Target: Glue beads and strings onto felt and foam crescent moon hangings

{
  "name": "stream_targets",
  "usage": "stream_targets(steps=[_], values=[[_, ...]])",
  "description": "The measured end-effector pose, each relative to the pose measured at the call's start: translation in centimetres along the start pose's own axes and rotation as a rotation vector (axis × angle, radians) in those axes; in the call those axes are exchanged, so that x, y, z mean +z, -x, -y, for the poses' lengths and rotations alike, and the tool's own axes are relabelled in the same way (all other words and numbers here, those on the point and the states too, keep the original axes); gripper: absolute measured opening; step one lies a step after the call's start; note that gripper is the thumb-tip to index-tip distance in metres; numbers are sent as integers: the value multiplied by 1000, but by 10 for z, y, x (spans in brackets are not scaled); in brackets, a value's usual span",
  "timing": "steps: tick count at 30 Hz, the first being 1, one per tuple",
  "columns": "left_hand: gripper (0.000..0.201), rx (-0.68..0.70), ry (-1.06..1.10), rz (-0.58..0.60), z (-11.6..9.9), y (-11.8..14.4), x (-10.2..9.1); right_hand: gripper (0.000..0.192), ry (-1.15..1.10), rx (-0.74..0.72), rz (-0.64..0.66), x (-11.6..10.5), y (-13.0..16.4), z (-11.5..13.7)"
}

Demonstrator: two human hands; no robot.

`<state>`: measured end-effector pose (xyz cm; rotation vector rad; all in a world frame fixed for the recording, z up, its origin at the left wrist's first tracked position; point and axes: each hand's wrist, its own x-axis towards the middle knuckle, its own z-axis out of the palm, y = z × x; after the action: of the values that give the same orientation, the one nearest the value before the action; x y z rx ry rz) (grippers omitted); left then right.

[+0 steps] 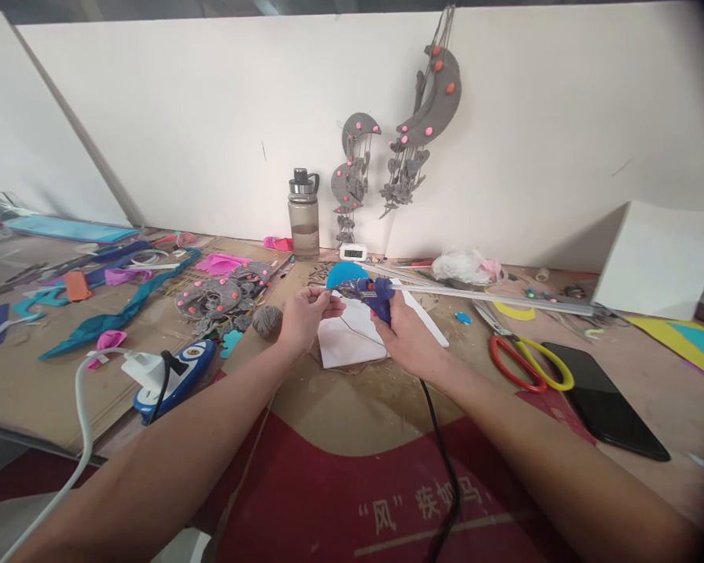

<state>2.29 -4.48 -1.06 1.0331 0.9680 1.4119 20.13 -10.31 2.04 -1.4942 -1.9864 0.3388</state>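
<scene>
Head view. A blue glue gun (371,294) is gripped by the right hand (407,338); the fingers are wrapped round its handle, and its nozzle is directed left toward a blue half-round foam piece (345,274). That piece is pinched at its lower edge between thumb and fingertips of the left hand (303,313), the fingers being closed narrowly on it. Both items are held just above a white sheet (352,336) lying on the cardboard-covered table (340,407), near the middle of the work area. A black cord (443,461) is seen to trail from the gun toward the person.

The foam piece is judged light, thin and soft; it is likely to bend under a firm pinch, so an edge hold clear of the nozzle appears sound. The gun is judged rigid and moderately light, best taken by the handle only, since the tip is probably hot. Drag from the cord may be felt at the wrist.

Recorded nearby: scissors with red and yellow handles (528,363) to the right, a black phone (604,407) beyond them, a ball of grey yarn (267,320) beside the left hand, a water bottle (303,215) against the wall, and grey moon hangings (422,117) on the wall. Whether glue is at the nozzle cannot be told.
</scene>
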Motion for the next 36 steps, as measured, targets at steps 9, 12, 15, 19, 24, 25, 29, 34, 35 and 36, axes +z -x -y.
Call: stream_targets(steps=[9, 12, 15, 19, 24, 25, 29, 34, 35, 36], values=[[16, -28, 116, -40, 0, -4, -3, 31, -221, -28, -47, 1, -3, -7], [14, -1, 186, -84, -3, -4, -5, 25, -419, 113, -41, 1, -7, -13], [14, 24, 242, -132, -7, -4, -6, 16, -436, 252, 12, -1, -14, -23], [13, 50, 252, -144, -10, -2, -4, 9, -195, 344, 37, -1, -23, -39], [18, 38, 134, -73, -15, 9, 5, 16, 192, 294, -59, 2, -22, -52], [19, 41, 112, -50, -15, 12, 7, 19, 259, 246, -123, 2, -20, -52], [19, 100, 21, -21, -14, 18, 12, 16, 253, -9, -323, 3, -11, -35], [14, 273, -235, -88, -12, 24, 13, 19, -451, -8, -124, 19, -4, 2], [12, 323, -287, -106, -12, 25, 13, 25, -597, 55, -71, 24, -4, 7], [10, 366, -329, -120, -13, 27, 13, 31, -731, 108, -27, 28, -4, 12]])
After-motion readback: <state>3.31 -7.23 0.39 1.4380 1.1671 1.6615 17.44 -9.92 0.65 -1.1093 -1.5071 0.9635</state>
